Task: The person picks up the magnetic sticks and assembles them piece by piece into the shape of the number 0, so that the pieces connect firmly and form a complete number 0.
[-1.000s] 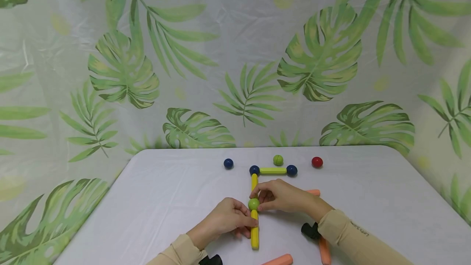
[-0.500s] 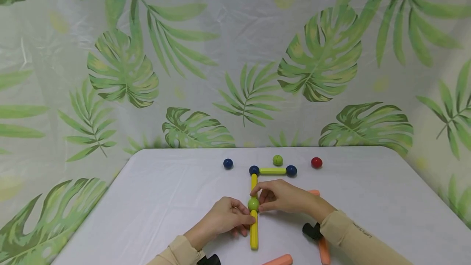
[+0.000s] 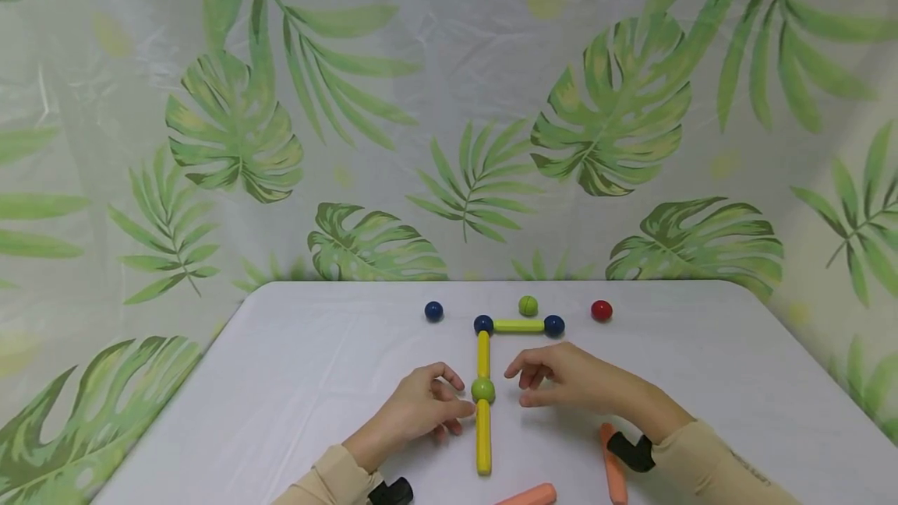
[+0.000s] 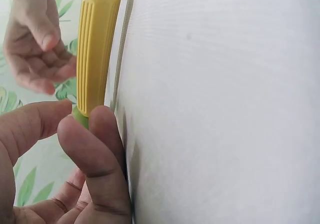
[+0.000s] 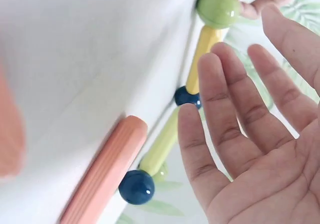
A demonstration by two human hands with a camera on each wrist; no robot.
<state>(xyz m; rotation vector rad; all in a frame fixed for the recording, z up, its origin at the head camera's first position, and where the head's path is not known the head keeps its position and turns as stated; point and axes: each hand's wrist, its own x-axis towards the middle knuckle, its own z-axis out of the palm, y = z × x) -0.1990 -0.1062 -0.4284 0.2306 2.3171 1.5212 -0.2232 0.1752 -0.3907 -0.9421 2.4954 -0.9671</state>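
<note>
A chain of toy rods and balls lies on the white table (image 3: 316,380). Its lower yellow rod (image 3: 483,439) meets a green ball (image 3: 482,390), from which an upper yellow rod (image 3: 483,355) runs to a dark blue ball (image 3: 483,324). There a yellow-green rod (image 3: 519,326) turns right to a second dark blue ball (image 3: 554,326). Left of the green ball is my left hand (image 3: 424,404), fingers loosely bent, thumb tip right at the lower rod. My right hand (image 3: 571,380) hovers on the chain's other side, holding nothing; its fingers spread loosely in the right wrist view.
Along the back lie a loose blue ball (image 3: 433,311), a light green ball (image 3: 528,305) and a red ball (image 3: 601,310). Salmon rods lie near the front (image 3: 529,494) and under my right forearm. A leaf-patterned curtain (image 3: 477,100) hangs behind the table.
My right hand has let go of the green ball and moved right. My left thumb has come off the top of the lower yellow rod, that hand shifting slightly left. The chain stays put.
</note>
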